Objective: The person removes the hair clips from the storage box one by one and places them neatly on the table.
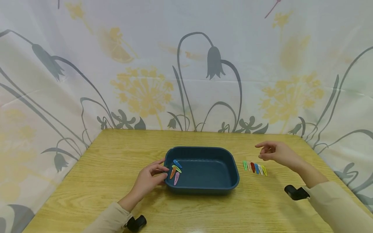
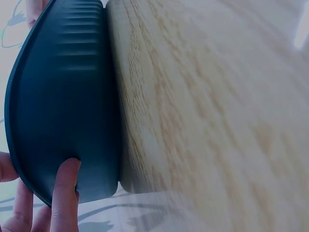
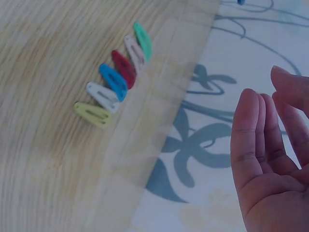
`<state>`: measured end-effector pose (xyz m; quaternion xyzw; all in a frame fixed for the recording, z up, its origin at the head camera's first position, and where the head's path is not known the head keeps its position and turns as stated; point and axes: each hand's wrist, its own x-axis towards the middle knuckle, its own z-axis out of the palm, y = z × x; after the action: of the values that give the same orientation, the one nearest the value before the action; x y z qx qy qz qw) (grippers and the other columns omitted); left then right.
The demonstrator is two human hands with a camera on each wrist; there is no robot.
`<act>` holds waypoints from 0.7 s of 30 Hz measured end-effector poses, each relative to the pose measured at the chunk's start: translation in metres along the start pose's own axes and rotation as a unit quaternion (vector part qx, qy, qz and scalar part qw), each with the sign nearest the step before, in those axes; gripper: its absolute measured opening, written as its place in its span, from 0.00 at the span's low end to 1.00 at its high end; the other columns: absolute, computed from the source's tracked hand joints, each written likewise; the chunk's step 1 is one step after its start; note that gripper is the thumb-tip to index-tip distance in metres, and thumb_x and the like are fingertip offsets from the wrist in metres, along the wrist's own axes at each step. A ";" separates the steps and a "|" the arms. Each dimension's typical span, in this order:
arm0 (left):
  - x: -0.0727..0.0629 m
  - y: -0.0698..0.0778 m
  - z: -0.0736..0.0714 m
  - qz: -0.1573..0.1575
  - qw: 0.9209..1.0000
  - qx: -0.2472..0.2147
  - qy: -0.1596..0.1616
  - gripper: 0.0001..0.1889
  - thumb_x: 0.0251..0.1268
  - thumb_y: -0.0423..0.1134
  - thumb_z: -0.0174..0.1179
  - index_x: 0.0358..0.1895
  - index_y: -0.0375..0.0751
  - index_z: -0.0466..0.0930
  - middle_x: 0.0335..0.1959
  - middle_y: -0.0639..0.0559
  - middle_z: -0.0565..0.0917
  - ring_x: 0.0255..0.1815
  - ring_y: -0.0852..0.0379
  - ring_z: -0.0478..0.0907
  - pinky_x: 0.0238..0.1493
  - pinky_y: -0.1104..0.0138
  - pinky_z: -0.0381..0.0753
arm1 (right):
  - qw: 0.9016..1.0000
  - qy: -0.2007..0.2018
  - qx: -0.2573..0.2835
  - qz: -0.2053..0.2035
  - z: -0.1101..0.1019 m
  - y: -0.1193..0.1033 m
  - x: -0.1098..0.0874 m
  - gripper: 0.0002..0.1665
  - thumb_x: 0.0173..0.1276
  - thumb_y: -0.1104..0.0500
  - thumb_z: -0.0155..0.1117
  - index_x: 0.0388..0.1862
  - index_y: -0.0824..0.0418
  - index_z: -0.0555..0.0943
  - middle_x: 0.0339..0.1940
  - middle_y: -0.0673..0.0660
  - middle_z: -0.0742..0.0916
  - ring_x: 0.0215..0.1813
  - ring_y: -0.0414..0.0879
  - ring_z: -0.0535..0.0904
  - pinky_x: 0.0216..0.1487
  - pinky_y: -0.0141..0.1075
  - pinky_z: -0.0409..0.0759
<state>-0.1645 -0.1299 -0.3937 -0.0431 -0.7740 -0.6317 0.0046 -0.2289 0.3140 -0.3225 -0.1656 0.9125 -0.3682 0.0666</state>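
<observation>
A dark blue rectangular tub (image 1: 201, 191) stands on the wooden table. My left hand (image 1: 148, 179) grips its left end, and in the left wrist view the thumb (image 2: 65, 193) presses the outer wall while other fingers are at the rim. Inside, at that end, lie several snap hair clips: blue, yellow-green, orange (image 1: 173, 172) and pink (image 1: 176, 178). Right of the tub, a slanting row of more hair clips runs from green (image 3: 143, 41) through pale pink, red (image 3: 123, 68), blue and white to yellow (image 3: 92, 114). My right hand (image 1: 278, 153) hovers beyond this row, fingers loosely bent, holding nothing.
The wooden tabletop (image 1: 116, 161) reaches back to a pale curtain (image 1: 186, 97) printed with grey and yellow flowers, which also hangs along both sides. Black wrist cameras, such as the one by the right sleeve (image 1: 295, 193), stick out under my wrists.
</observation>
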 end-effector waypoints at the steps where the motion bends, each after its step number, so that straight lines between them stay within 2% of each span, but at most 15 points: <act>1: 0.000 0.000 0.000 0.001 1.000 0.000 -0.001 0.07 0.56 0.25 0.61 0.39 0.28 0.81 0.64 0.45 0.69 0.49 0.46 0.78 0.32 0.61 0.84 | 1.000 -0.001 0.003 -0.002 0.001 -0.003 0.001 0.27 0.64 0.57 0.63 0.59 0.69 0.72 0.34 0.57 0.80 0.37 0.51 0.80 0.38 0.41 0.79; 4: 0.001 0.001 0.001 0.003 1.000 0.002 -0.004 0.07 0.56 0.25 0.61 0.39 0.28 0.81 0.64 0.45 0.69 0.49 0.46 0.78 0.32 0.62 0.84 | 1.000 -0.001 0.009 -0.006 0.003 -0.010 0.004 0.27 0.64 0.56 0.63 0.59 0.68 0.72 0.34 0.56 0.80 0.36 0.48 0.80 0.39 0.39 0.79; 12: 0.000 -0.001 0.001 0.000 1.000 -0.006 -0.001 0.07 0.56 0.25 0.61 0.39 0.28 0.81 0.64 0.45 0.70 0.49 0.46 0.77 0.32 0.62 0.84 | 0.999 -0.012 0.027 -0.030 0.013 -0.027 0.019 0.25 0.63 0.59 0.64 0.57 0.69 0.74 0.33 0.58 0.80 0.35 0.50 0.80 0.38 0.37 0.81; 21: 0.000 -0.002 0.001 0.001 1.000 -0.008 0.005 0.07 0.56 0.25 0.61 0.38 0.29 0.82 0.63 0.46 0.70 0.49 0.47 0.78 0.31 0.61 0.84 | 0.999 -0.009 0.007 -0.050 0.021 -0.048 0.035 0.23 0.63 0.60 0.64 0.56 0.66 0.76 0.33 0.56 0.80 0.36 0.51 0.79 0.38 0.38 0.80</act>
<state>-0.1647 -0.1294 -0.3954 -0.0404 -0.7690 -0.6379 0.0087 -0.2448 0.2553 -0.3048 -0.2137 0.8999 -0.3758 0.0571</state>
